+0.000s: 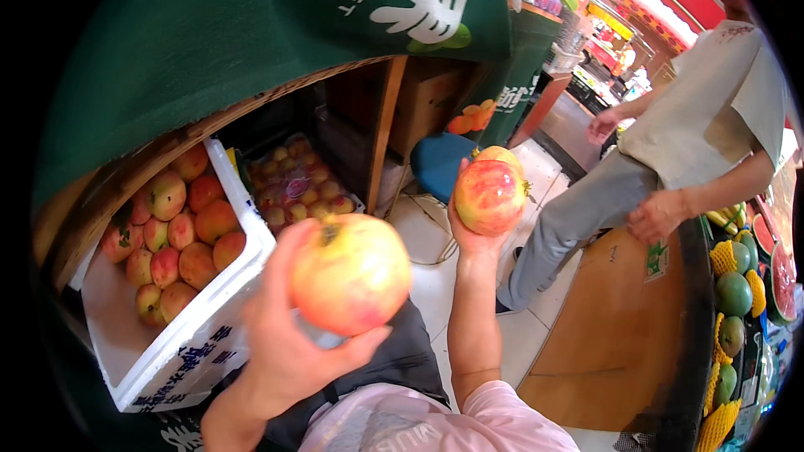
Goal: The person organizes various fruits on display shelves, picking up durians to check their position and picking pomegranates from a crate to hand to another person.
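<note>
My left hand (280, 331) is wrapped round a large yellow-and-red pomegranate (356, 276), held up close in front of me. Farther off and to the right, my raised right hand (476, 238) grips a redder pomegranate (487, 201) with its crown facing right. Behind that one shows a second, yellowish pomegranate (502, 159), which seems to sit in the same hand. Left of my left hand stands a white foam box (255, 247), part filled with several pomegranates (197, 234) piled toward its far end; its near end shows bare white bottom.
A shelf under a green cloth (209, 25) overhangs the box. Deeper below lies a tray of small wrapped fruits (297, 184). A blue stool (440, 167) stands ahead. At right, a person in grey trousers (578, 209) walks beside a display of melons and mangoes (734, 295).
</note>
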`<state>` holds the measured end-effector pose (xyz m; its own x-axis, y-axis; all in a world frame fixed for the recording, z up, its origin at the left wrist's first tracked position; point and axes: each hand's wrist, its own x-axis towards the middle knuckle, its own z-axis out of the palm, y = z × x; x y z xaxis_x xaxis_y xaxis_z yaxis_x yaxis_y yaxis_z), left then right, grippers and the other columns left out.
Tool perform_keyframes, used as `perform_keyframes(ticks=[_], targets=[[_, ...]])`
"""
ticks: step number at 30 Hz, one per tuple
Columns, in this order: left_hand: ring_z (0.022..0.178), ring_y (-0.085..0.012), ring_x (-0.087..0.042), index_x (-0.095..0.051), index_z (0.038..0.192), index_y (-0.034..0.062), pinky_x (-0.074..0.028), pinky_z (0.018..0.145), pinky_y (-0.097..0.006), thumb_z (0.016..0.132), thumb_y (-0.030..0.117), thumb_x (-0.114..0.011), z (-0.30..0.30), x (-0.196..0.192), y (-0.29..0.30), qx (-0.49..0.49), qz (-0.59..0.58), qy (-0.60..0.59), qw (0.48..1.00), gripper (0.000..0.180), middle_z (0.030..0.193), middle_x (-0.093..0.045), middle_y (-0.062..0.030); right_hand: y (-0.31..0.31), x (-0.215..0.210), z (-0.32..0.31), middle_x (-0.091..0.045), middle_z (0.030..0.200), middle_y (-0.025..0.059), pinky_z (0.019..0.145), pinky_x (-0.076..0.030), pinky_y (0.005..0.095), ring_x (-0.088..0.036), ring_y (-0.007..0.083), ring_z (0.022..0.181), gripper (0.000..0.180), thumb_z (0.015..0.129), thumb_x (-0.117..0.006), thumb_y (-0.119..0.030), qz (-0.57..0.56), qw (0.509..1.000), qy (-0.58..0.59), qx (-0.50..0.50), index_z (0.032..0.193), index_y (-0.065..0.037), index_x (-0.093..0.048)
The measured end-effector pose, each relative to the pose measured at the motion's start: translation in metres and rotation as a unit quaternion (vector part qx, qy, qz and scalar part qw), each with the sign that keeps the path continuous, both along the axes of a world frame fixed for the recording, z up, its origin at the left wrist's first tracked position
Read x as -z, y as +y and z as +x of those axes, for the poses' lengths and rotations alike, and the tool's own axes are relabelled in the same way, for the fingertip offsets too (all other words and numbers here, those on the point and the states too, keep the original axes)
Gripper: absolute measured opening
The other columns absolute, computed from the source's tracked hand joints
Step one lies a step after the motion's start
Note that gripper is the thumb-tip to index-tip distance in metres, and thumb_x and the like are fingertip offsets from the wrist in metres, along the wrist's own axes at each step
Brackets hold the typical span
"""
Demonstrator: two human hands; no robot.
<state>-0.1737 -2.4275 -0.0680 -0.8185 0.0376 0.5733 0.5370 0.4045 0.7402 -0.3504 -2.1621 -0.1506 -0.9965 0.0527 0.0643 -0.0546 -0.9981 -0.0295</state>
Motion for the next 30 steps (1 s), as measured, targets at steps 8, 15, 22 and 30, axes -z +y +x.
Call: perform_keyframes(ticks=[8, 15, 22, 30], targets=[[0.113, -0.0302, -0.067, -0.041, 0.144, -0.0003, -0.053, 0.096, -0.038, 0.077, 0.035, -0.085, -0.086, 0.043, 0.084, 0.092, 0.156, -0.095, 0.979, 0.088, 0.126, -0.064, -0.0221, 0.031, 0.0, 0.007, -0.064, 0.132, 0.0092, 0.104, -0.049, 0.0469, -0.06, 0.0298, 0.121, 0.073, 0.088, -0.058, -0.07, 0.036, 0.996, -0.037, 0.078, 0.135, -0.014, -0.058], [0.116, -0.0316, -0.066, -0.039, 0.146, 0.0014, -0.052, 0.098, -0.04, 0.078, 0.041, -0.083, -0.118, 0.04, 0.116, 0.106, 0.162, -0.135, 0.972, 0.09, 0.127, -0.064, -0.0214, 0.058, 0.004, 0.009, -0.063, 0.132, 0.0097, 0.111, -0.044, 0.0494, -0.056, 0.0346, 0.125, 0.047, 0.102, -0.047, -0.049, 0.031, 0.996, -0.013, 0.086, 0.132, -0.016, -0.06], [0.118, -0.0258, -0.064, -0.039, 0.146, 0.0012, -0.051, 0.099, -0.037, 0.078, 0.037, -0.084, -0.132, 0.041, 0.123, 0.152, 0.216, -0.163, 0.95, 0.089, 0.131, -0.061, -0.0196, 0.059, 0.009, 0.011, -0.061, 0.132, 0.0091, 0.102, -0.053, 0.0487, -0.061, 0.0318, 0.12, 0.045, 0.106, -0.04, -0.045, 0.042, 0.996, -0.032, 0.078, 0.136, -0.013, -0.055], [0.117, -0.0228, -0.062, -0.04, 0.145, 0.0011, -0.05, 0.099, -0.034, 0.08, 0.03, -0.083, -0.141, 0.045, 0.117, 0.159, 0.207, -0.181, 0.948, 0.083, 0.131, -0.059, -0.0172, 0.058, -0.001, 0.002, -0.059, 0.138, 0.0088, 0.11, -0.047, 0.0494, -0.057, 0.0336, 0.126, 0.048, 0.105, -0.043, -0.045, 0.03, 0.996, 0.013, 0.081, 0.14, -0.012, -0.051]])
